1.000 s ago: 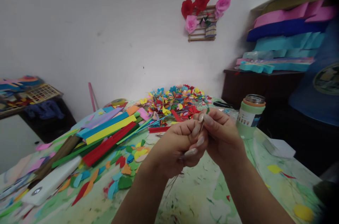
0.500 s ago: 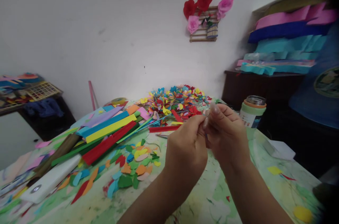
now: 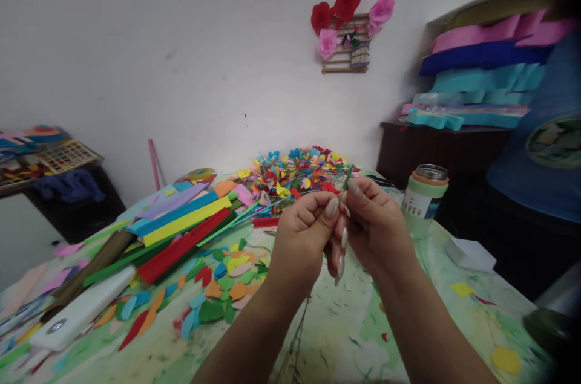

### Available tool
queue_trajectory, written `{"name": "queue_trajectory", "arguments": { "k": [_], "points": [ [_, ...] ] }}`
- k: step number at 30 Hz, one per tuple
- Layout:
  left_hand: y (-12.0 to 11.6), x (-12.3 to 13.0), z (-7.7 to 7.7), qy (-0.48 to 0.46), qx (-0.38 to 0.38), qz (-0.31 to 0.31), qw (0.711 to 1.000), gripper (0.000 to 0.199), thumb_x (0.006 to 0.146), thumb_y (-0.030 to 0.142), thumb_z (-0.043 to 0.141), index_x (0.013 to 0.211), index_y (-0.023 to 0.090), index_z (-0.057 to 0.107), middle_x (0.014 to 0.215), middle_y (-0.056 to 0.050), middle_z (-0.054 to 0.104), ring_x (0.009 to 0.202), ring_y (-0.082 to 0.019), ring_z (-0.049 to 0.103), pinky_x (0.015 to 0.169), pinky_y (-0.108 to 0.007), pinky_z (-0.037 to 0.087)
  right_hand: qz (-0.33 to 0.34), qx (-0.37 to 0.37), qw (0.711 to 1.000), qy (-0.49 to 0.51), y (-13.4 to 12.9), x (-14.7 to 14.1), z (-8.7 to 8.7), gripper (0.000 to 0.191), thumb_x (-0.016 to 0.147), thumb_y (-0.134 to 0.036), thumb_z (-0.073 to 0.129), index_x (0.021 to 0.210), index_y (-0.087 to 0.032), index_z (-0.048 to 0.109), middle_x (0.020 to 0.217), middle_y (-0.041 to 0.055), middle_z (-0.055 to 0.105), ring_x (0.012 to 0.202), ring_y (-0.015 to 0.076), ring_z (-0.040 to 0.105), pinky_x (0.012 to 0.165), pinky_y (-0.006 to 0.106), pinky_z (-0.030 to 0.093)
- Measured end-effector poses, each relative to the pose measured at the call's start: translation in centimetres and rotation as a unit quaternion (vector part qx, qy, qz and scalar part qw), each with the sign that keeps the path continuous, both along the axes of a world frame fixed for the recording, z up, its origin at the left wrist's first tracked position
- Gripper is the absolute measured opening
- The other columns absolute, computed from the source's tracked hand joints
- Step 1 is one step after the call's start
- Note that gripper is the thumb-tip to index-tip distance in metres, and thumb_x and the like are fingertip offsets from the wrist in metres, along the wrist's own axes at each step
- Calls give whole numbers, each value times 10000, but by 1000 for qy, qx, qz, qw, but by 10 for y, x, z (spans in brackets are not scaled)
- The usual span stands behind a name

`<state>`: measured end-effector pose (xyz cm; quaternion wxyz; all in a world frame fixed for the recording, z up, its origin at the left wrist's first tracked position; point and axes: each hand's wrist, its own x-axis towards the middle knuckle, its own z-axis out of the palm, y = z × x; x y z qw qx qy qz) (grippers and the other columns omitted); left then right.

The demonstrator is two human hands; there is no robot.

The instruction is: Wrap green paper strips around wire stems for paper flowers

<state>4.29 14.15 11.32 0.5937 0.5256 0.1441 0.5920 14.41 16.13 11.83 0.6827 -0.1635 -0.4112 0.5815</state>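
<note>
My left hand (image 3: 304, 236) and my right hand (image 3: 379, 224) meet over the middle of the table, fingertips pinched together and almost touching. From the right fingertips a small green paper piece (image 3: 348, 177) sticks up. Whatever the left thumb and finger pinch is hidden behind them. Below the hands, several thin dark wires (image 3: 297, 335) lie at the near side of the table. To the left are loose cut paper petals (image 3: 238, 291) in many colours. Beyond the hands rises a heap of small paper flowers (image 3: 295, 169).
Crepe paper strips (image 3: 184, 245) and a white power bank-like device (image 3: 84, 311) lie at left. A green jar (image 3: 424, 199) stands at right, near a white box-like piece (image 3: 469, 255). A person in a blue top (image 3: 540, 154) is at the right edge.
Both hands have shifted slightly left and the left fingers have turned so their nails show. The green paper piece now shows above the right fingertips. The view has moved slightly.
</note>
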Motion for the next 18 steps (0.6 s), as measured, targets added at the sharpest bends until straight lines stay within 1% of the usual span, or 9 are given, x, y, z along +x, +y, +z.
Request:
{"name": "queue_trajectory", "arguments": {
  "k": [2,4,6,8,11,13,16,18],
  "points": [
    [3,0,-1,-17,-4,-24,1000,130,859,242,587,772,146,585,510,69,539,305,-19,468,309,-86,379,7,1,1000,-4,0,1,0,191,632,-305,790,671,-190,643,484,-68,499,385,31,385,384,154,296],
    [5,1,-1,-33,-9,-45,998,137,843,239,602,753,138,584,493,64,537,290,-26,459,293,-92,377,6,-1,1000,-9,0,2,1,185,623,-294,798,721,-195,676,476,-64,525,388,33,407,394,149,315],
    [6,2,0,-47,-22,-69,996,142,828,230,614,731,133,578,482,59,535,273,-30,443,271,-96,365,4,-4,1000,-15,0,2,2,226,614,-289,802,799,-203,706,470,-60,550,392,39,432,399,147,329],
    [7,2,0,-58,-33,-107,992,141,825,207,609,712,131,570,471,57,527,269,-32,434,263,-97,359,8,-5,1000,-27,-1,3,2,261,605,-300,804,832,-201,720,486,-42,591,410,53,474,403,152,348],
    [9,0,0,-63,-39,-185,980,115,822,154,588,712,130,561,477,56,521,280,-35,447,271,-97,365,13,5,999,-45,-2,3,3,215,601,-330,803,738,-188,717,502,-22,620,437,74,523,416,169,387],
    [11,0,-2,-61,-35,-215,974,95,828,153,579,738,133,557,492,54,535,291,-42,465,282,-104,379,15,9,999,-52,-2,4,2,191,615,-333,794,699,-190,699,500,-28,611,431,78,523,398,173,379],
    [17,0,-4,-31,-26,-206,978,129,848,239,583,771,145,540,514,49,556,313,-52,490,306,-120,400,7,7,998,-55,-1,6,2,176,638,-319,777,714,-201,671,507,-45,590,406,78,497,367,181,352],
    [20,0,-4,26,-16,-175,984,186,847,318,592,793,151,531,532,41,575,346,-65,520,334,-134,416,-22,17,998,-57,1,8,1,174,657,-327,763,722,-204,657,494,-59,560,387,70,460,365,185,340]
  ]
}}
